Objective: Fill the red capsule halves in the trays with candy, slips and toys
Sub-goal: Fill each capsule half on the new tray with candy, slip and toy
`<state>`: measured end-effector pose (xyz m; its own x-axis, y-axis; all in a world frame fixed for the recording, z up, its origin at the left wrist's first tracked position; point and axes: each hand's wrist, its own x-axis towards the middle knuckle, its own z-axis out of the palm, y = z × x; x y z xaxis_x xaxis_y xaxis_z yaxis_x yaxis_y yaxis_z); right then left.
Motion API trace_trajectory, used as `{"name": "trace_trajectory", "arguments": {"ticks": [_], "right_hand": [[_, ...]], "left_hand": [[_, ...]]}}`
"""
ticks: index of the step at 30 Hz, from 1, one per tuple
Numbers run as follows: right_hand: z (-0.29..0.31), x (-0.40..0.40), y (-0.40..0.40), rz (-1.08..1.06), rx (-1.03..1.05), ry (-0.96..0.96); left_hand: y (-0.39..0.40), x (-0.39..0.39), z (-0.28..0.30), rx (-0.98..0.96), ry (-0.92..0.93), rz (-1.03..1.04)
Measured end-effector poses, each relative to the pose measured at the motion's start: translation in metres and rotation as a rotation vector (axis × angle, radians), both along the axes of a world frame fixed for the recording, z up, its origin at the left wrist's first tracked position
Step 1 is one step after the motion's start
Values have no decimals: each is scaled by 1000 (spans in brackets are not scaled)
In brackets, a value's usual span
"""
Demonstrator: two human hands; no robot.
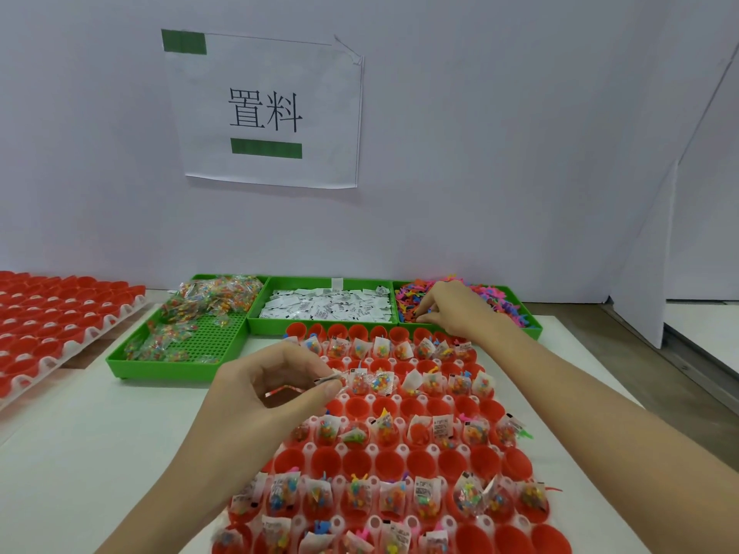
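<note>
**Mid-fill: left hand holds packet over tray, right hand digs in toy bin**

Left hand (276,389) hovers over the left edge of the near capsule tray (516,449), thumb and fingers narrowed in a pinch on a small crinkly candy packet (304,387). Right hand (452,309) reaches to the green toy bin (532,331) at the far right of the tabletop, fingers curled down into the coloured toys (408,303); whether it has hold of one, cannot tell. Slip bin (324,305) sits in the middle and candy bin (188,329) on the left, both along the tray's far edge. Red capsule halves (384,407) alternate: filled rows with packets, slips and toys, empty rows between. A second tray of empty halves (52,321) lies at the far left edge.

Risks, as I judge them:
- The packet is pinched by its rim, so it could slip and land in an already-filled cup.
- Eyes are split between two hands, so a cup could get skipped or double-filled.
- The right forearm crosses above the filled far rows, and brushing them could knock slips out.
</note>
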<state>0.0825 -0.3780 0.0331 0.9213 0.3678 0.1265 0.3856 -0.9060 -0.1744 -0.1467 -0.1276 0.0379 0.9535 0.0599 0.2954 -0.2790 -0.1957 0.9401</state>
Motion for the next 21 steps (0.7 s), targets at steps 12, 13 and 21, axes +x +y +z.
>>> {"name": "trace_trajectory", "arguments": {"ticks": [12,13,21], "right_hand": [[-4,8,-7,-76,84,71],[-4,9,-8,-80,90,68],[-7,1,-18,-136,245,-54]], "left_hand": [[-1,1,-1,19,19,0],[-1,1,-1,16,18,-4],[-1,0,-1,11,10,-15]]}}
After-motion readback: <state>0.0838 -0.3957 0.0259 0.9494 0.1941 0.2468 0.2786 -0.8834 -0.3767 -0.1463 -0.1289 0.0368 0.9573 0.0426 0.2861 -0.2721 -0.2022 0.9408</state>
